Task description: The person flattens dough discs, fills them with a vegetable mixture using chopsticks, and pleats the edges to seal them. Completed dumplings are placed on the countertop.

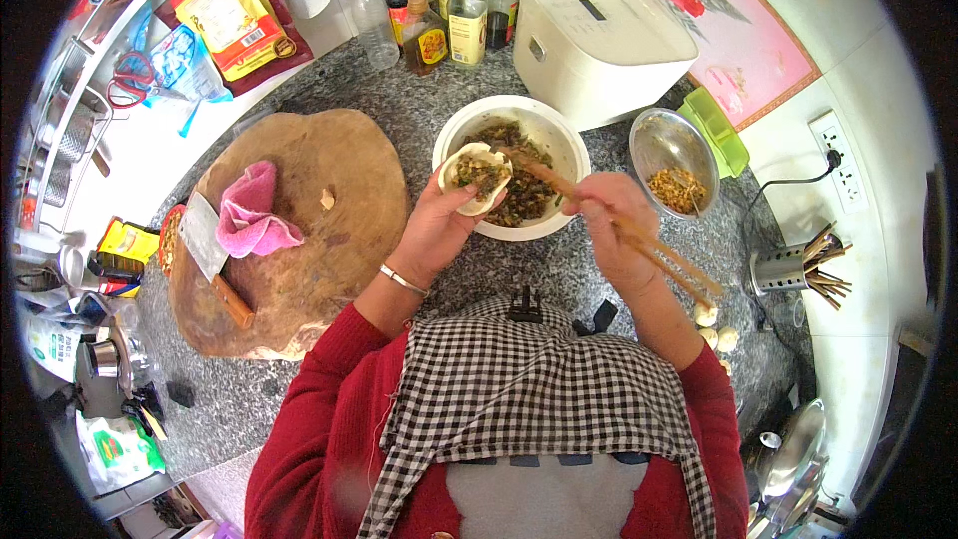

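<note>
My left hand (443, 222) cups a round dough wrapper (449, 181) topped with chopped filling, over the near left rim of a white bowl (576, 157). More dark chopped filling (533, 203) lies in the bowl. My right hand (617, 228) is closed around a pair of wooden chopsticks (550, 178); their tips reach towards the wrapper's filling. Right of the bowl, a metal bowl (650, 136) holds an orange-brown crumbly food (676, 191). Several small pale dough pieces (726, 338) lie beyond my right forearm, partly hidden by it.
On a wooden chopping board (344, 157) at left rest a cleaver (202, 234) and a pink cloth (258, 213). Bottles (468, 22) and a white lidded container (599, 45) stand at the back. A metal holder (778, 269) with chopsticks is at right, near a cable (786, 181).
</note>
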Motion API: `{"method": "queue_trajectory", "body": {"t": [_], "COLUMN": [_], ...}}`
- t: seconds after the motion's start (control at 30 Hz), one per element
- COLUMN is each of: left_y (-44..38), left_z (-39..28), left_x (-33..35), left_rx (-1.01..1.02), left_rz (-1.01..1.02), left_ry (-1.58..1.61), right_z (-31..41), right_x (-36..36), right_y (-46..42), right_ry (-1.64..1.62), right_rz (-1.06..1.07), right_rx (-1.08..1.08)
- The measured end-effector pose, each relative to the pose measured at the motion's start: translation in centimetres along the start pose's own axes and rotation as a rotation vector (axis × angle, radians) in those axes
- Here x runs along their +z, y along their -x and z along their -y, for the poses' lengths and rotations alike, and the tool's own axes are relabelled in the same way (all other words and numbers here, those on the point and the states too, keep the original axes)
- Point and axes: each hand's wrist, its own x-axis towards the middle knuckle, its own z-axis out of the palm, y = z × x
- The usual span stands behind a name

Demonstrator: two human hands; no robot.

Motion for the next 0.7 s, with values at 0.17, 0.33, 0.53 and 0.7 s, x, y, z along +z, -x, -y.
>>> {"method": "queue_trajectory", "body": {"t": [0.17, 0.33, 0.53, 0.7], "left_y": [0.1, 0.1, 0.0, -0.1], "left_z": [0.0, 0.1, 0.1, 0.2], "left_x": [0.4, 0.2, 0.2, 0.1], "left_rx": [0.014, 0.018, 0.031, 0.079], "left_rz": [0.015, 0.0, -0.012, -0.03], "left_ry": [0.022, -0.001, -0.026, -0.009], "right_z": [0.7, 1.1, 1.7, 1.7], "right_x": [0.8, 0.6, 0.1, 0.2], "right_y": [0.0, -0.6, -0.7, -0.4], "right_ry": [0.078, 0.16, 0.261, 0.353], "right_rz": [0.121, 0.199, 0.196, 0.241], "right_rx": [-0.124, -0.289, -0.342, -0.406]}}
